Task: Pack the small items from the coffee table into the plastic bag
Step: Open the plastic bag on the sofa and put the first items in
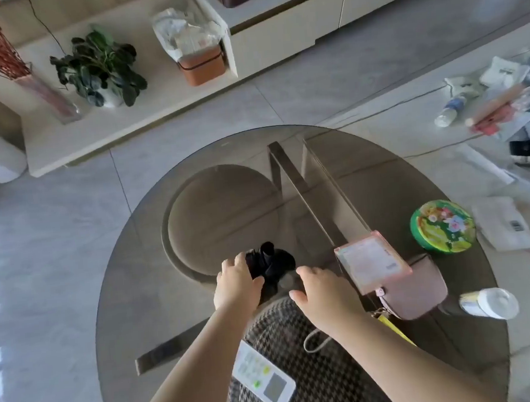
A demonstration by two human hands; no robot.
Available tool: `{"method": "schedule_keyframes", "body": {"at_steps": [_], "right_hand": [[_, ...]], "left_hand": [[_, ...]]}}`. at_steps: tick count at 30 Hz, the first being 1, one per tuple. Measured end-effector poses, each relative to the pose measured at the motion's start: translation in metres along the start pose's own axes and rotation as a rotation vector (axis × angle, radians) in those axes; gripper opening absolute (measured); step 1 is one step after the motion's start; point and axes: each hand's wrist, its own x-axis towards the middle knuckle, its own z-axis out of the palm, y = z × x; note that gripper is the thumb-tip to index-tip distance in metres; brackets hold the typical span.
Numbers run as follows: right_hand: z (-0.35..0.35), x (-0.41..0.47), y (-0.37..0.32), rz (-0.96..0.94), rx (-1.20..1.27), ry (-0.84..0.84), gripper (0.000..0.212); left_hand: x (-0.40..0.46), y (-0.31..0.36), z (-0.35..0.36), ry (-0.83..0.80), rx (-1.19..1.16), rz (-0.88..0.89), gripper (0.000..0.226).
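A crumpled black plastic bag lies on the round smoked-glass coffee table, near its middle. My left hand grips the bag's left side with curled fingers. My right hand holds its right edge, and the fingertips are partly hidden. Small items lie around: a white remote control under my left forearm, a pink flat packet on a pink pouch, a green round tin, and a white bottle lying on its side.
A houndstooth stool shows through the glass below my arms. A white packet with a barcode sits at the table's right edge. Loose clutter covers the floor at the far right. A low cabinet with plants stands beyond.
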Motion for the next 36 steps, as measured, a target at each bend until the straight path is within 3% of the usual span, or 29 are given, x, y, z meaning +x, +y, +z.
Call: {"method": "schedule_keyframes", "body": {"at_steps": [5,14,20,26,32,36], "right_hand": [[0.022,-0.001,-0.002,0.031,0.032,-0.066,0.039],[0.066,-0.052,-0.022,0.032,0.124,-0.253,0.048],[0.114,-0.079,-0.049,0.062,0.054,-0.209,0.064],[0.123,-0.081,-0.056,0.207,0.049,-0.159,0.049],[0.087,-0.096,-0.032,0.472,0.552,-0.279,0.029],[0.043,-0.123,-0.018,0.636,0.987,-0.138,0.033]], "left_hand": [[0.009,-0.007,0.019,-0.050,-0.165,-0.078,0.078],[-0.001,-0.043,0.003,-0.046,-0.452,-0.199,0.023],[-0.015,-0.067,0.004,-0.047,-0.621,-0.251,0.026],[-0.031,-0.077,0.014,-0.100,-0.751,-0.239,0.028],[-0.061,-0.069,0.003,-0.130,-0.822,-0.253,0.031],[-0.093,-0.048,-0.018,-0.153,-0.889,-0.284,0.022]]}}
